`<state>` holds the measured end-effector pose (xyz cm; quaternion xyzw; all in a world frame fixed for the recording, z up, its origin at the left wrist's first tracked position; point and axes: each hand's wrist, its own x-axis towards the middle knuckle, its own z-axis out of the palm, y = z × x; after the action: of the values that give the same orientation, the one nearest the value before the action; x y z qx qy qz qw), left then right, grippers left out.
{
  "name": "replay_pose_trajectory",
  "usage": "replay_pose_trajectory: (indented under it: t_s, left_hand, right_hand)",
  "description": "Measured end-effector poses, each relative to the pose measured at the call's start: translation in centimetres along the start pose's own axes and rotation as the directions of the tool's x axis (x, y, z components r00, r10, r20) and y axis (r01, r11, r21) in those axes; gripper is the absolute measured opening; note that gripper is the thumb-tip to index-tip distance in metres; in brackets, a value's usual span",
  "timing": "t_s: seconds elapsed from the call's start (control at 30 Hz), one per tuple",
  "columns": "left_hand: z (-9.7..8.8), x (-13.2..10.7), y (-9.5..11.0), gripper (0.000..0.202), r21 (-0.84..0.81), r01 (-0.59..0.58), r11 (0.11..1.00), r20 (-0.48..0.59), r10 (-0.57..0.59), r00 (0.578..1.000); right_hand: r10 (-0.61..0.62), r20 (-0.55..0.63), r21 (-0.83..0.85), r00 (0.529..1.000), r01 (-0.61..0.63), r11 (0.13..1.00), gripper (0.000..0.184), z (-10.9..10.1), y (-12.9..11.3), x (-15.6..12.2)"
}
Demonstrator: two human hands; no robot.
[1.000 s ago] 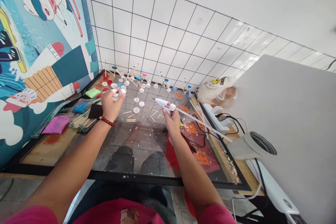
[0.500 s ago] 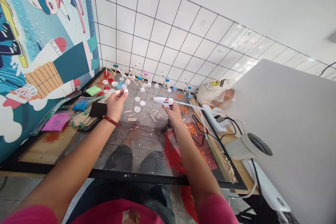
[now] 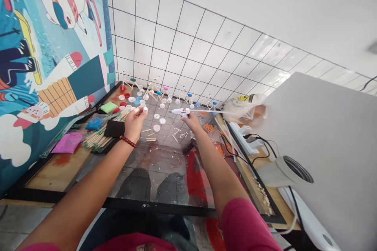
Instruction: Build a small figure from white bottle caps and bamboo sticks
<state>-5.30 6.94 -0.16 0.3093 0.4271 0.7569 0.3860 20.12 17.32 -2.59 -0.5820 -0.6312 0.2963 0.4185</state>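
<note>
My left hand (image 3: 134, 124) is closed, pinching a small white bottle cap (image 3: 145, 109) between thumb and fingertips above the left part of the table. My right hand (image 3: 193, 122) grips a white hot glue gun (image 3: 179, 112). The gun's nozzle points left toward the cap, with a gap between them, and a long clear glue stick (image 3: 207, 111) sticks out of its back. Below and between the hands lie loose white caps (image 3: 156, 128) and short wooden sticks (image 3: 151, 139). Behind them stands a row of small stick-and-cap models (image 3: 160, 93).
At left lie a bundle of wooden sticks (image 3: 93, 139), a black block (image 3: 114, 128), and pink (image 3: 67, 142), blue (image 3: 94, 123) and green (image 3: 108, 107) packets. A power strip (image 3: 244, 138) with cables, a plastic bag (image 3: 246, 109) and a grey-white cup-like container (image 3: 284, 171) are at right. A wire grid borders the back.
The view has tilted slightly, so the scene sits lower. My right hand has brought the glue gun a little left and leveled it. My left hand still holds the cap.
</note>
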Motion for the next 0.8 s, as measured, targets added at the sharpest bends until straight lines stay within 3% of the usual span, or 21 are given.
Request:
replay_pose_trajectory:
  t_s: [0.27, 0.4, 0.5, 0.57, 0.6, 0.7, 0.8]
  left_hand:
    - [-0.1, 0.3, -0.1, 0.027, -0.002, 0.032, 0.999, -0.028, -0.032, 0.999]
    - [-0.1, 0.5, 0.2, 0.023, -0.012, 0.046, 0.999, -0.064, -0.047, 0.997]
    - [-0.2, 0.8, 0.5, 0.020, -0.043, 0.065, 0.997, -0.091, -0.069, 0.993]
    - [-0.3, 0.9, 0.7, 0.020, -0.050, 0.070, 0.996, -0.111, -0.075, 0.991]
    - [-0.3, 1.0, 0.8, 0.020, -0.049, 0.071, 0.996, -0.122, -0.076, 0.990]
    - [-0.5, 1.1, 1.2, 0.023, -0.063, 0.065, 0.996, -0.128, -0.072, 0.989]
    - [-0.6, 1.1, 1.6, 0.029, -0.083, 0.056, 0.995, -0.098, -0.064, 0.993]
  right_hand:
    - [0.038, -0.074, -0.284, 0.997, -0.058, 0.957, 0.042, -1.8, -1.1, -1.5]
    - [-0.013, -0.042, -0.433, 0.999, -0.006, 0.901, 0.022, -2.2, -3.2, -5.0]
    - [-0.120, 0.101, -0.481, 0.988, 0.154, 0.863, 0.004, 0.3, -5.8, -8.5]
    - [-0.291, 0.357, -0.531, 0.887, 0.450, 0.718, 0.016, 3.1, -7.8, -10.0]
    - [-0.318, 0.431, -0.551, 0.845, 0.525, 0.649, 0.019, 4.6, -8.7, -10.5]
    - [-0.333, 0.534, -0.590, 0.777, 0.624, 0.512, 0.019, 8.2, -10.6, -10.4]
    - [-0.337, 0.551, -0.580, 0.764, 0.641, 0.503, 0.015, 9.7, -11.5, -9.3]
